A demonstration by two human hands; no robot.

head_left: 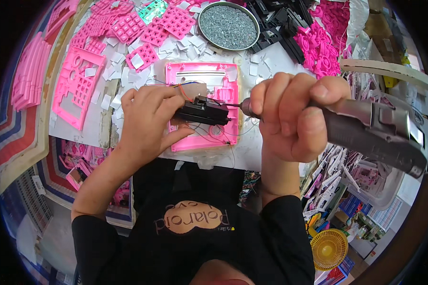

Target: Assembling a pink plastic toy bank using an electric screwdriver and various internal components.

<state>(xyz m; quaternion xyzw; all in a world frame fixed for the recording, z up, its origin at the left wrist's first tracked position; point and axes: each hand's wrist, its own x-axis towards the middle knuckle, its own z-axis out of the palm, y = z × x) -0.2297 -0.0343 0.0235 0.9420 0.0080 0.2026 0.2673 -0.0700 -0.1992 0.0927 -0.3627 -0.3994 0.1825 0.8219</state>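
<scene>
From where I stand, the black plastic unit (209, 113) is above the open pink case (190, 143), near the middle of the worktable. The left hand (150, 111) has a narrow grip on the left end of this unit, with fingers at its upper side and the thumb near its lower edge. The right hand (295, 111) is closed in a full fist around a power screwdriver (373, 128), whose bit points to the right end of the unit; whether the tip touches it, I cannot tell.

The unit seems to me light and stiff, with a smooth, perhaps slightly slippery surface. I would hold it by the long solid sides of the body. The coloured wires (182, 90) look thin and fragile, so it is better not to pull on them.

Now I count: one unit in the hand, one case below it, one screwdriver. There is one round metal pan (258, 34) filled with small grey screws, too many for counting. I see one green keypad piece (153, 10) among several pink ones, one large pink panel (89, 58) lying at the left, and one yellow basket (317, 256). The black parts (283, 23) at the upper right overlap, so their number remains uncertain.
</scene>
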